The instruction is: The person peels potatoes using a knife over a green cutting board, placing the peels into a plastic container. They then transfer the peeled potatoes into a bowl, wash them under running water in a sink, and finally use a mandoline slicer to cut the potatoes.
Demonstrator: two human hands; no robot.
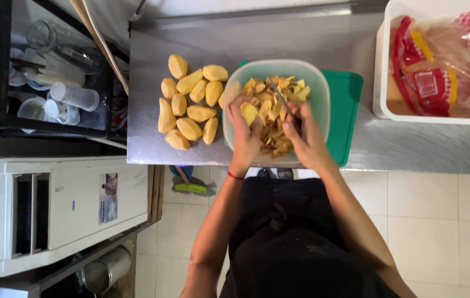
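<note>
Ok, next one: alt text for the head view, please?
Seen from above, a person's left hand holds a potato piece and the right hand a knife over a bowl of peelings on a green board. Peeled potatoes lie on the steel counter.

Both bare hands were held close together in front of the torso.

The left hand (244, 129) was raised with its fingers curled closed, the back of the hand turned toward the camera, and a thin red band was worn at its wrist. The right hand (304, 135) was closed in a grip just beside it, knuckles upward. Both forearms were extended forward and angled inward from bent elbows, so that the wrists were brought near each other.
</note>
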